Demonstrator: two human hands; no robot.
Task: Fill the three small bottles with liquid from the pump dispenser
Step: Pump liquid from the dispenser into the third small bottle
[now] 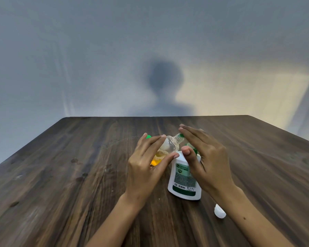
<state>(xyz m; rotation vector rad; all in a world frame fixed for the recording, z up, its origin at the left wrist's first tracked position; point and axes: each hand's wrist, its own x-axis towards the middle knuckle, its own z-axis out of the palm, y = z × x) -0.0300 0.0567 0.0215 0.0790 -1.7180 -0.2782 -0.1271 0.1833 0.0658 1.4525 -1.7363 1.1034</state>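
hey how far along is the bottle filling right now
Done: nothing I can confirm. In hand: the left hand tilts a clear small bottle, partly filled with yellow liquid, at the pump dispenser, where the right hand rests. A white cap lies on the table. Left: other bottles are mostly hidden.

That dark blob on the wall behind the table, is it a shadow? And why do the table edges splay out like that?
Head view: yes, a soft-edged shadow shaped like a head and shoulders, cast on the wall, which glows warmer at the right. The table fans out through wide-angle distortion. The left hand holds a clear bottle, which looks slightly blurred.
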